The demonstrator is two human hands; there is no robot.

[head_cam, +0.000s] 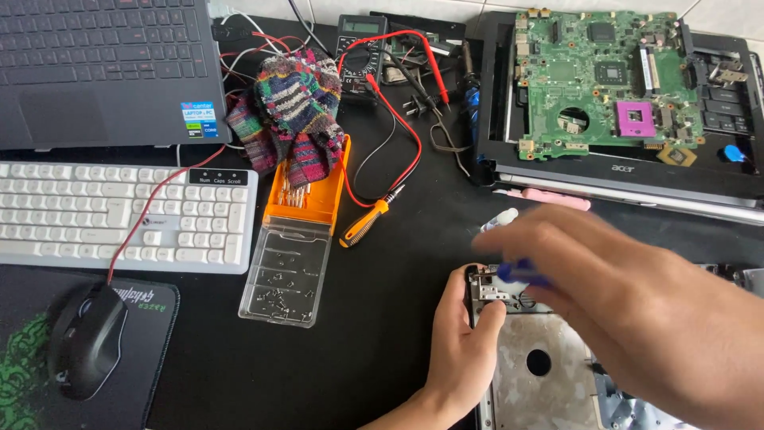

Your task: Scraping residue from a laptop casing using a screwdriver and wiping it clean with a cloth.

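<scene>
Left hand: the left hand (468,338) rests on the black desk mat (382,318), fingers curled around the near-left corner of a metal laptop chassis plate (541,374), thumb pressed on its top edge.
Right hand: the right hand (605,279) hovers over the same corner, blurred, fingers pinched together on a small blue-handled tool (521,275); its tip cannot be made out.
Chassis plate: it lies flat at the near edge of the mat, grey and scuffed, with a round hole near its middle and a bracket at the corner under both hands.
Screwdriver: an orange-and-black screwdriver (370,219) lies on the mat, just beside the bit case and well apart from the hands.
Bit case: an orange bit holder with its clear lid (286,275) folded open holds loose small screws.
Motherboard: a green motherboard (605,80) sits in an opened black laptop base (621,171) at the far right.
Multimeter: a black multimeter (360,48) with red and black leads lies beyond a striped cloth (290,111).
Left side: a white keyboard (119,215), a black mouse (83,338) on its pad and an open laptop (103,72).
</scene>
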